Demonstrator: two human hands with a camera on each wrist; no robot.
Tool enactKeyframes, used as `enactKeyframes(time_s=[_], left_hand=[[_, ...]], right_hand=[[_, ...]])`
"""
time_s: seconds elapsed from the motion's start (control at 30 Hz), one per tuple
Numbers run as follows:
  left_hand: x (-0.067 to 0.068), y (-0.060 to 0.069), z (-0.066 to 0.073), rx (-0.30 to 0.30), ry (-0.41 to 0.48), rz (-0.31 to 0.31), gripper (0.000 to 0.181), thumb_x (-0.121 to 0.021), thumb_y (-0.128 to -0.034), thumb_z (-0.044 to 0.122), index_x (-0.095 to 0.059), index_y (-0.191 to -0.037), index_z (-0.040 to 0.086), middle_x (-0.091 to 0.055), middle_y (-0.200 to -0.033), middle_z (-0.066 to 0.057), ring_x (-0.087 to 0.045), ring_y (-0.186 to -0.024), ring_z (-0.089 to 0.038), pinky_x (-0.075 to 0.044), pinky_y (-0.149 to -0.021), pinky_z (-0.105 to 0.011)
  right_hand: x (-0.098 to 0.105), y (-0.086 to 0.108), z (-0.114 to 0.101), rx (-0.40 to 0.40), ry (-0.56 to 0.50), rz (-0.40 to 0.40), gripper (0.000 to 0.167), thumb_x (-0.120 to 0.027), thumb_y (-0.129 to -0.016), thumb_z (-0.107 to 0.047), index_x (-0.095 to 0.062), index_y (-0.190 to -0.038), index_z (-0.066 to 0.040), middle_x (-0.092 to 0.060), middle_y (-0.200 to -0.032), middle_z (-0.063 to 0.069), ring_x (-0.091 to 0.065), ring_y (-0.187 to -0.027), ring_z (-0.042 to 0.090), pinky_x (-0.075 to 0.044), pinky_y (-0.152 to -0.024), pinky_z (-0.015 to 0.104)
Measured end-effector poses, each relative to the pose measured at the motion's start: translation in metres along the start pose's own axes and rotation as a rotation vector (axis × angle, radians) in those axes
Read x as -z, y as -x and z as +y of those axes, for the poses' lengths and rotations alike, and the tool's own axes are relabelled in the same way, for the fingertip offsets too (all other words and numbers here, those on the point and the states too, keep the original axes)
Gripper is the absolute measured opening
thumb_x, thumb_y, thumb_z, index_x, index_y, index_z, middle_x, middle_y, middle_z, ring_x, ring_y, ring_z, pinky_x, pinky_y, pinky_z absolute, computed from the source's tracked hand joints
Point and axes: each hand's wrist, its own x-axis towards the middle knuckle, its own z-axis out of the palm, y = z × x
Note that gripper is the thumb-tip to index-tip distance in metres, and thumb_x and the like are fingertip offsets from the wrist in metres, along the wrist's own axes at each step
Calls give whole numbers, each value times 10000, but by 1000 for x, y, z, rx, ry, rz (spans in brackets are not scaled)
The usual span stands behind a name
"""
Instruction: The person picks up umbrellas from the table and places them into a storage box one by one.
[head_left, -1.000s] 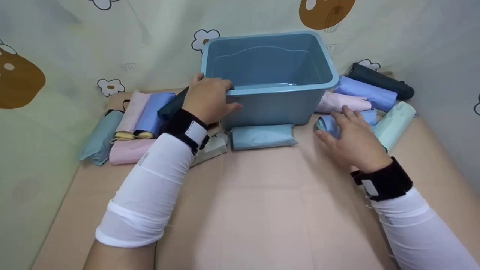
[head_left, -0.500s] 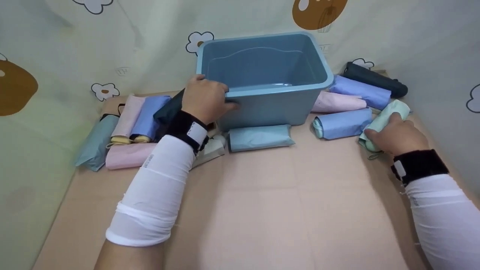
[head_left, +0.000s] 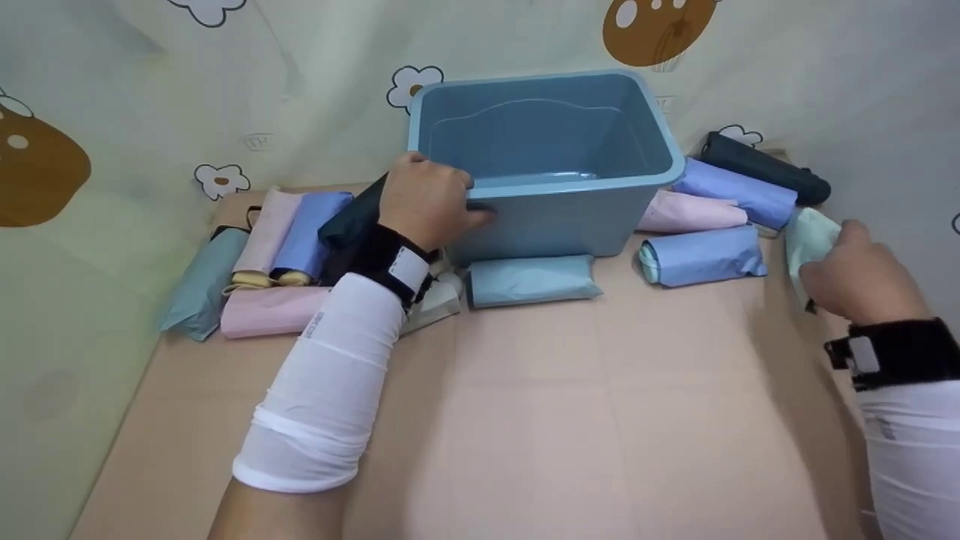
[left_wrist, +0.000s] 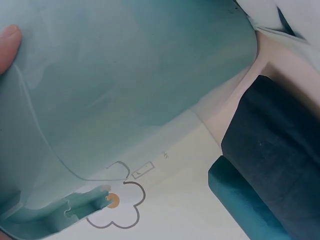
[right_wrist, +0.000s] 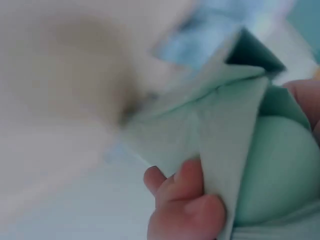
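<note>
A blue-grey plastic bin (head_left: 555, 217) stands at the back of the table, its inside visible and bare. My left hand (head_left: 427, 202) grips its front left rim, fingers over the edge and thumb along the outside; the left wrist view shows the bin wall (left_wrist: 125, 75) close up with one fingertip. At the right, my right hand (head_left: 862, 277) holds a mint green rolled bundle (head_left: 810, 236), partly hidden behind the fingers. In the right wrist view the fingers (right_wrist: 185, 192) pinch the folded wrapping of the mint bundle (right_wrist: 275, 165).
Right of the bin lie a blue roll (head_left: 705, 255), a pink one (head_left: 694, 212), a periwinkle one (head_left: 739, 191) and a dark one (head_left: 765, 166). A light teal packet (head_left: 532, 281) lies before the bin. Several wrapped bundles, including a pink one (head_left: 270, 310), lie at the left.
My right hand has moved right from above the blue roll, taken hold of the mint bundle and shifted it to the right, away from the other rolls. My left hand has stayed on the rim.
</note>
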Motion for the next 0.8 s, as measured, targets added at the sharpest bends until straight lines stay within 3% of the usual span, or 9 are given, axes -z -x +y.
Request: enactKeyframes(time_s=[0.13, 0.23, 0.3, 0.4, 0.47, 0.53, 0.63, 0.8], left_hand=[[1, -1, 0, -6, -2, 3, 545, -720, -911, 633, -764, -893, 91, -748, -762, -83, -759, -885, -267, -459, -1116, -510], [1, -1, 0, -4, -2, 4, 551, -717, -909, 639, -765, -902, 90, -754, -773, -83, -761, -892, -268, -455, -1117, -511], [0, -1, 0, -1, 1, 2, 559, -718, -907, 643, -769, -910, 87, -760, -783, -85, -762, -898, -270, -453, -1117, -509], [-1, 0, -1, 9, 4, -3, 564, -718, -908, 642, -781, -939, 82, -769, -799, -89, -764, -913, -272, -449, -1122, -508], [-1, 0, -2, 12, 5, -8, 570, -719, -906, 645, -787, -954, 81, -773, -806, -89, -764, -919, -273, -446, -1126, -509], [0, -1, -2, 12, 3, -11, 567, -720, -907, 644, -788, -961, 84, -772, -806, -87, -764, -915, -273, -444, -1132, -509], [0, -1, -1, 6, -5, -4, 554, -724, -907, 640, -785, -950, 91, -766, -795, -83, -761, -896, -273, -452, -1126, -504], [1, 0, 0, -8, -45, 10, 553, -713, -904, 658, -775, -910, 109, -759, -770, -83, -755, -850, -275, -497, -1048, -478]], right_hand=[[26, 28, -31, 13, -32, 157, 753, -394, -958, -100, -88, -1594, 161, -423, -1318, 537, -512, -1024, 607, -527, -789, 716], [44, 47, -66, 106, -86, 289, 740, -350, -949, -90, -124, -1629, 98, -401, -1424, 519, -502, -1084, 613, -502, -852, 744], [51, 52, -91, 184, -123, 319, 732, -341, -961, -112, -149, -1650, 43, -406, -1472, 479, -501, -1094, 577, -507, -847, 698], [54, 46, -129, 306, -187, 225, 713, -366, -1014, -185, -152, -1682, -61, -429, -1525, 382, -531, -1044, 462, -505, -742, 498], [48, 35, -155, 375, -206, 149, 693, -378, -1035, -216, -171, -1687, -101, -444, -1548, 319, -540, -1063, 406, -482, -750, 422], [40, 20, -180, 417, -205, 82, 675, -380, -1048, -220, -189, -1686, -113, -437, -1581, 279, -548, -1123, 393, -525, -833, 459], [28, -2, -212, 443, -162, 34, 668, -376, -1037, -179, -215, -1679, -90, -429, -1601, 270, -507, -1244, 419, -482, -1016, 572], [17, -31, -239, 407, -62, -58, 672, -352, -1028, -134, -217, -1686, -117, -414, -1619, 262, -471, -1281, 438, -457, -1060, 572]])
